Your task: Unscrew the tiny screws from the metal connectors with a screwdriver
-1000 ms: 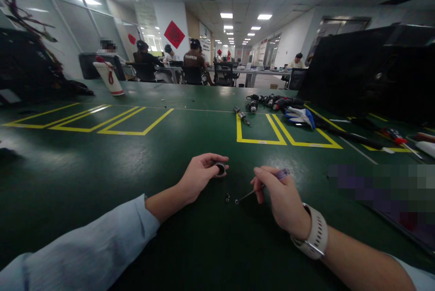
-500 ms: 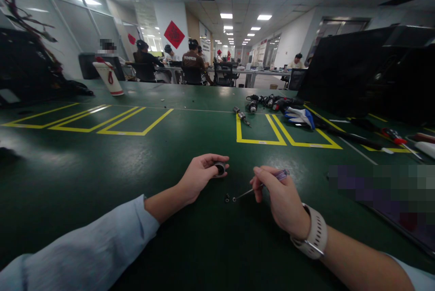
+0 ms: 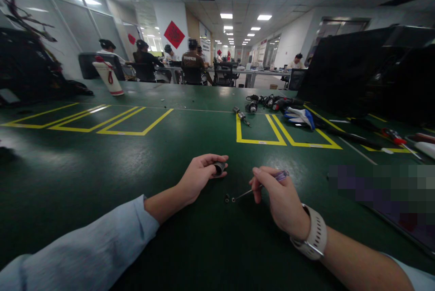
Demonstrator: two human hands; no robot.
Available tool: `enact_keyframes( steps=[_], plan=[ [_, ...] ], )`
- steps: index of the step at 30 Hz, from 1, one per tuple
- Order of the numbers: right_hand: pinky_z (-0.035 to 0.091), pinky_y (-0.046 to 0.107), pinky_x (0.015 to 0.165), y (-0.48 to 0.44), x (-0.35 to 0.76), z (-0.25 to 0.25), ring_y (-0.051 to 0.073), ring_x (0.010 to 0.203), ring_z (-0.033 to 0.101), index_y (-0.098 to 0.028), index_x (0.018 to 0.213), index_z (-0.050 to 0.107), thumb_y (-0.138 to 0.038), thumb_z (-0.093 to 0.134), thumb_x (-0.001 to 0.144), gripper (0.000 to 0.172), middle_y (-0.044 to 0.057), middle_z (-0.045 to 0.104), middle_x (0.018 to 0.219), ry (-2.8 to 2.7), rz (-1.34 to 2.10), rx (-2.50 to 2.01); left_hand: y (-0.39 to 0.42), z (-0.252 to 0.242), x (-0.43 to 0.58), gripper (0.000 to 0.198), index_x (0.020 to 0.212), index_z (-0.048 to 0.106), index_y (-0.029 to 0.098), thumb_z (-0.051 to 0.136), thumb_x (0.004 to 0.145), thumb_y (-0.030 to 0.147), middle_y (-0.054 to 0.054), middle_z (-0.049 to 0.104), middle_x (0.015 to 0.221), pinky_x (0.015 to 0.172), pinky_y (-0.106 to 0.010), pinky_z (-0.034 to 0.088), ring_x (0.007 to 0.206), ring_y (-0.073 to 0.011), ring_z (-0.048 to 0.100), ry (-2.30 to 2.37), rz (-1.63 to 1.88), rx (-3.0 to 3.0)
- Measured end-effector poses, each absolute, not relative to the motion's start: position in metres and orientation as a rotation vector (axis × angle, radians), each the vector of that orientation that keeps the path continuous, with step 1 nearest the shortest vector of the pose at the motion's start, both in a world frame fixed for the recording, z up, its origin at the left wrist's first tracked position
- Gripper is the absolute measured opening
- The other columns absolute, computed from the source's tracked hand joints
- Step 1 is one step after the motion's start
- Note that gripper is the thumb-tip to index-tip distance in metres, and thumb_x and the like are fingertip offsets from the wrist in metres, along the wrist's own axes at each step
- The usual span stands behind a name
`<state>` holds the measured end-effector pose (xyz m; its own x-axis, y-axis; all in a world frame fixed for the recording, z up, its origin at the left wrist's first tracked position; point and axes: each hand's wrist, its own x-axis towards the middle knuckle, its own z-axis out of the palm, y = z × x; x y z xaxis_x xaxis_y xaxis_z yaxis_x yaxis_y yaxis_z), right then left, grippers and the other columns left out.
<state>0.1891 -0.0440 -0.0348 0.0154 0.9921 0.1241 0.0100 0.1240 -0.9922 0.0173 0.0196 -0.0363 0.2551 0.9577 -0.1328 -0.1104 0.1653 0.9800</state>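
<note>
My left hand rests on the green table, fingers closed round a small black round part. My right hand pinches a thin screwdriver with a purple handle, its shaft slanting down to the left. The tip touches a tiny screw lying on the table beside another small black screw. Both screws lie between my hands. A pale watch band sits on my right wrist.
Yellow tape boxes mark the table farther off. A power tool bit, several black tools, a white-blue glove and red-handled tools lie to the right. A white cup stands far left. Seated people work at distant tables.
The screwdriver tip has crept a little to the left, up to the tiny screw. My left hand has tilted the round part slightly.
</note>
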Motion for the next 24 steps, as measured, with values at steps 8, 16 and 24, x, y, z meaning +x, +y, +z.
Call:
enact_keyframes(
  steps=[8, 16, 24],
  plan=[
    [0.039, 0.023, 0.048, -0.0446, 0.1901, -0.0346, 0.010, 0.048, 0.049, -0.018, 0.053, 0.055, -0.040, 0.051, 0.082, 0.036, -0.002, 0.051, 0.050, -1.266, 1.109, -1.131, 0.0209, -0.0386, 0.0156, 0.032, 0.089, 0.066, 0.014, 0.050, 0.070, -0.006, -0.007, 0.061, 0.116, 0.087, -0.034, 0.053, 0.103, -0.0194, 0.059, 1.008, 0.961, 1.149],
    [0.039, 0.022, 0.048, -0.0446, 0.1902, -0.0349, 0.010, 0.049, 0.049, -0.018, 0.054, 0.055, -0.039, 0.051, 0.082, 0.036, -0.002, 0.052, 0.051, -1.265, 1.131, -1.114, 0.0200, -0.0366, 0.0161, 0.030, 0.093, 0.067, 0.015, 0.054, 0.072, -0.003, -0.007, 0.063, 0.111, 0.089, -0.034, 0.052, 0.099, -0.0182, 0.060, 1.025, 0.946, 1.178],
    [0.039, 0.022, 0.048, -0.0441, 0.1900, -0.0364, 0.010, 0.049, 0.049, -0.018, 0.054, 0.055, -0.039, 0.051, 0.083, 0.037, -0.003, 0.050, 0.048, -1.275, 1.109, -1.123, 0.0210, -0.0395, 0.0169, 0.029, 0.091, 0.066, 0.014, 0.051, 0.073, -0.004, -0.006, 0.058, 0.121, 0.089, -0.033, 0.052, 0.105, -0.0188, 0.057, 1.007, 0.960, 1.148]
  ],
)
